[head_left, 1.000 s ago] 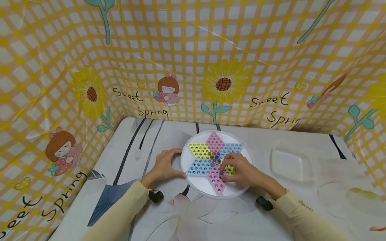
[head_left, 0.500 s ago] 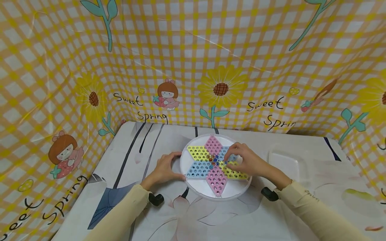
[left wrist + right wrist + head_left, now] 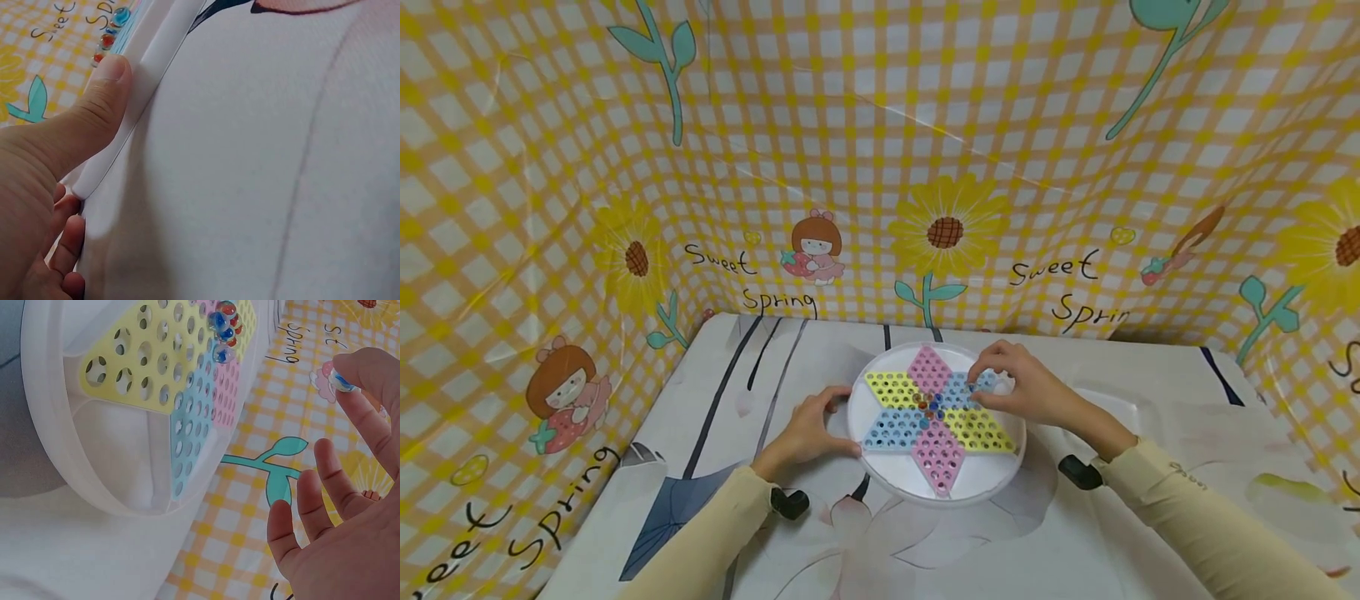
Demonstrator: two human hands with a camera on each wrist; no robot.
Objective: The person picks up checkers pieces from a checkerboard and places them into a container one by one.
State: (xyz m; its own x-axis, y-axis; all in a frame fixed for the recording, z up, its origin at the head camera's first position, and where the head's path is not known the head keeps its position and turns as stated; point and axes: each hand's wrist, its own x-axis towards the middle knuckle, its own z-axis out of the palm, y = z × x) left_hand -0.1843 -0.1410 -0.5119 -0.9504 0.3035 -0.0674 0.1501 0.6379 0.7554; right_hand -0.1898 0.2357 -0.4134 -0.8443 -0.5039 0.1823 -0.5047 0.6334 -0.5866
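A round white Chinese checkers board [image 3: 981, 475] with a pink, yellow and light blue star of holes lies on the table. Several coloured glass marbles [image 3: 931, 408] cluster at its middle. My left hand [image 3: 805, 427] holds the board's left edge; its thumb [image 3: 107, 78] lies on the rim and its other fingers sit outside it. Over the board's back right, by the blue point of the star, is my right hand [image 3: 1026, 387]. It pinches a blue and white marble [image 3: 342, 382] between thumb and forefinger, with the other three fingers spread apart.
A clear plastic tray [image 3: 1142, 417] stands right of the board, partly behind the right forearm. A yellow checked cloth [image 3: 865, 167] hangs upright behind the table and at its sides. Black wrist cameras [image 3: 790, 503] sit below both wrists.
My right hand has moved from the board's front right toward its back right, with its fingertips pinched together. The left hand stays at the left edge. The head view has tilted slightly up.
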